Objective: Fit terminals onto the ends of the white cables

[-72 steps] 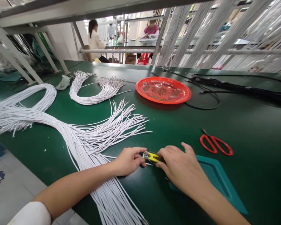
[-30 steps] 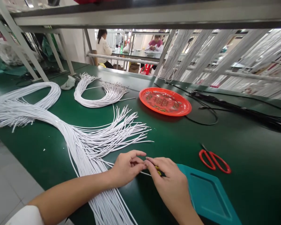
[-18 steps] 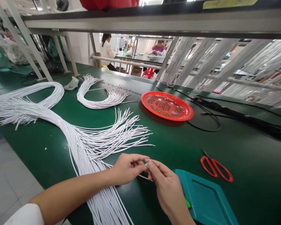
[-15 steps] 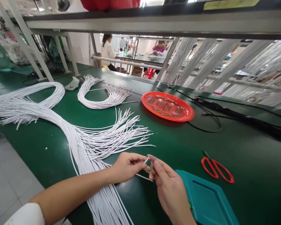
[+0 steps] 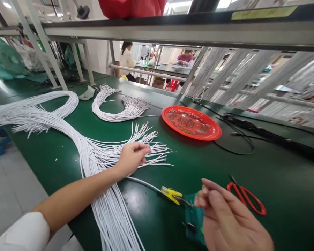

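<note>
My left hand (image 5: 133, 157) is closed in a pinch over the loose ends of a white cable bundle (image 5: 86, 153). A small pale cable tip shows at its fingertips; the rest of that cable is hidden. From beneath this hand, a single white cable (image 5: 143, 182) runs right to a yellow clip (image 5: 171, 195). Beyond the clip, a dark metal tip reaches toward a teal box (image 5: 195, 219), partly hidden by my right hand (image 5: 230, 216). The right thumb and fingers are pinched together, and whatever lies between them cannot be seen. Red-handled scissors (image 5: 247, 197) lie beyond the right hand.
A red oval tray (image 5: 191, 122) sits mid-table, with black cables (image 5: 272, 130) to its right. Coiled white cables (image 5: 117, 113) lie farther back. A metal shelf beam (image 5: 172, 35) crosses overhead. Two people are seated in the background.
My hands have parted: the left moved up and left over the cable ends, the right moved right and now covers much of the teal box. The yellow clip has come into view.
</note>
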Demonstrator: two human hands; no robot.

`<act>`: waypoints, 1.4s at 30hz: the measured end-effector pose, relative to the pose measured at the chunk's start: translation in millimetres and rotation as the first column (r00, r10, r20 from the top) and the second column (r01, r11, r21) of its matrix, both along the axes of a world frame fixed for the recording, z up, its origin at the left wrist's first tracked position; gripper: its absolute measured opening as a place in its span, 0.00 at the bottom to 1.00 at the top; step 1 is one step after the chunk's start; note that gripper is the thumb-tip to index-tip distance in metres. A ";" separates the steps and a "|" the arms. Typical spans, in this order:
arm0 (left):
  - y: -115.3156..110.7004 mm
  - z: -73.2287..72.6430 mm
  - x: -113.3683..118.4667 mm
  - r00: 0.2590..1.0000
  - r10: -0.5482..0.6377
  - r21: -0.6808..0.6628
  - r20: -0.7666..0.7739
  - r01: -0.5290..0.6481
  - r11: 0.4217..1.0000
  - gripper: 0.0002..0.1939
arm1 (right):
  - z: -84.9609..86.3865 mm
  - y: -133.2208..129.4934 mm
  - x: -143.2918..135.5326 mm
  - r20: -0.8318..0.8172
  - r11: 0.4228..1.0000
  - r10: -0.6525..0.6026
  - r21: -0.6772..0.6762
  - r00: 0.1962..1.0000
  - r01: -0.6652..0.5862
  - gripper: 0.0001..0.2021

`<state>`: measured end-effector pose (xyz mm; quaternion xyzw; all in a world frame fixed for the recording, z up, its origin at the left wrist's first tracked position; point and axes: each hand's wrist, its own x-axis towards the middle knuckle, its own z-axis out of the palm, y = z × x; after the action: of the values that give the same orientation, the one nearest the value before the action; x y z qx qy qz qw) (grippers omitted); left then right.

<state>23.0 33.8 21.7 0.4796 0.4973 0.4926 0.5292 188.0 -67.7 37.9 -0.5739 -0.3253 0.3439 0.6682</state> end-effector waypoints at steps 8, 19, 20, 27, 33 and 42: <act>48.4 -29.5 -7.9 0.864 0.057 0.191 -0.501 0.046 0.981 0.13 | 8.7 -4.9 10.7 0.003 0.998 -0.050 0.043 0.999 0.050 0.13; -19.0 -24.0 -8.5 0.524 -0.263 0.150 -0.810 0.619 0.771 0.12 | 2.3 -7.2 23.9 0.078 1.000 -0.023 0.012 0.997 0.022 0.13; -29.0 -20.8 -10.7 0.461 -0.364 0.111 -0.809 0.728 0.677 0.11 | 2.3 -7.1 24.4 0.087 1.000 -0.022 0.023 0.996 0.020 0.13; -39.4 -38.6 -28.1 0.256 -0.376 0.072 -0.890 0.895 0.440 0.14 | 1.7 -6.4 24.1 0.189 1.000 0.006 0.024 0.982 -0.011 0.14; 6.0 -49.9 -49.2 0.101 -0.168 0.007 -0.981 0.875 0.484 0.24 | -0.7 -8.2 27.1 0.240 1.000 0.026 0.000 0.970 -0.027 0.14; 11.0 -58.9 -49.5 0.055 -0.031 0.024 -0.998 0.787 0.616 0.23 | 0.1 -7.5 30.6 0.276 1.000 0.022 -0.023 0.961 -0.016 0.13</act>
<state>-26.5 44.7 -37.2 0.9352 0.3502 0.0185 0.0484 218.7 -75.2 38.0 -0.6198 -0.4173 0.2701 0.6072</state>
